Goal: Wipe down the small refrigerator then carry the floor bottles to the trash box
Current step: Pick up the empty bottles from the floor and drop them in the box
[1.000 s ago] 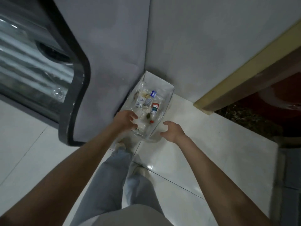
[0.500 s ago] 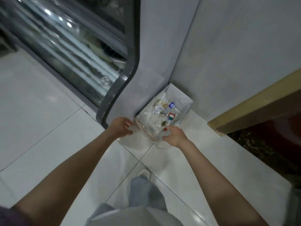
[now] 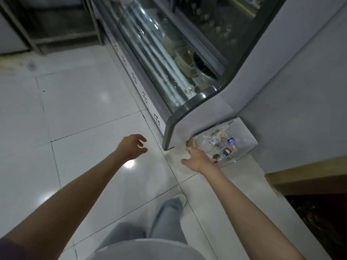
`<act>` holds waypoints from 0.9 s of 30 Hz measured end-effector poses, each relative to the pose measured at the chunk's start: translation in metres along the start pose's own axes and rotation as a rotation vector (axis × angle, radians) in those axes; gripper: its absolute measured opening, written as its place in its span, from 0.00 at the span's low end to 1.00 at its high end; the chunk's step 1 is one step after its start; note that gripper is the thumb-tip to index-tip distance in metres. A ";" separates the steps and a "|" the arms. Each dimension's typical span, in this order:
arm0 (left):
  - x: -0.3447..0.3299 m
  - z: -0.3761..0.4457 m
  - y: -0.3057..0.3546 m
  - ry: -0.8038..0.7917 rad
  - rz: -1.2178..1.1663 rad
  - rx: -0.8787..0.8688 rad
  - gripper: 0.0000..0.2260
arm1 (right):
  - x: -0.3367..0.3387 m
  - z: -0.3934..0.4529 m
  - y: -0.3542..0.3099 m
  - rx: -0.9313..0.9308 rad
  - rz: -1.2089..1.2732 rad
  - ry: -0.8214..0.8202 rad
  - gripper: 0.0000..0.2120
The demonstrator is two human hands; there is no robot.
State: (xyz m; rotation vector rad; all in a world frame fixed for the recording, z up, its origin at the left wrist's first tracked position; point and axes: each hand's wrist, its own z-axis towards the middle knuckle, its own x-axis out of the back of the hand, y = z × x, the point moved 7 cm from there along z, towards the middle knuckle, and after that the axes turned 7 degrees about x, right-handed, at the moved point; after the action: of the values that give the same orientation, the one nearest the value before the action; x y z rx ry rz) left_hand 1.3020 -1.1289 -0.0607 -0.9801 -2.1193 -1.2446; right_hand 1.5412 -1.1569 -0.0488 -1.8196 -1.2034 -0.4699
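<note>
The trash box [image 3: 242,132] sits on the floor [image 3: 78,102] at right of centre, in the corner between the refrigerator [image 3: 187,59] and the wall [image 3: 300,109]. Bottles [image 3: 225,147] lie inside it. The refrigerator runs from top centre down to the box. The left hand [image 3: 132,146] hangs over the floor at centre; the right hand [image 3: 197,159] is at the box's lower-left edge.

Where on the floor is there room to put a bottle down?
The glossy white floor tiles left of the glass-fronted display fridge are bare. It is crowded in the corner, where the clear plastic-lined trash box holds bottles, beside the right hand.
</note>
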 end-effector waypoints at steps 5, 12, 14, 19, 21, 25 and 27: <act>0.052 -0.033 -0.065 0.098 -0.080 0.068 0.14 | -0.031 0.000 -0.071 0.103 -0.116 -0.043 0.26; 0.119 -0.065 -0.152 0.232 -0.143 0.182 0.14 | -0.065 0.009 -0.164 0.206 -0.143 -0.101 0.31; 0.134 -0.068 -0.169 0.252 -0.166 0.219 0.14 | -0.071 0.015 -0.187 0.234 -0.155 -0.117 0.31; 0.167 -0.060 -0.201 0.316 -0.268 0.318 0.14 | -0.079 0.044 -0.233 0.262 -0.141 -0.159 0.31; 0.179 -0.051 -0.209 0.319 -0.290 0.338 0.14 | -0.077 0.063 -0.254 0.284 -0.154 -0.171 0.31; 0.212 -0.027 -0.223 0.345 -0.292 0.371 0.14 | -0.068 0.109 -0.295 0.312 -0.153 -0.200 0.32; 0.232 -0.012 -0.231 0.365 -0.304 0.406 0.14 | -0.061 0.135 -0.319 0.346 -0.170 -0.215 0.31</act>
State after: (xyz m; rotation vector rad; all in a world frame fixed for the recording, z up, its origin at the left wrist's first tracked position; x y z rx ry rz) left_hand 0.9776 -1.1371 -0.0133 -0.2416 -2.1475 -0.9718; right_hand 1.2134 -1.0323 -0.0179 -1.5043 -1.4931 -0.1468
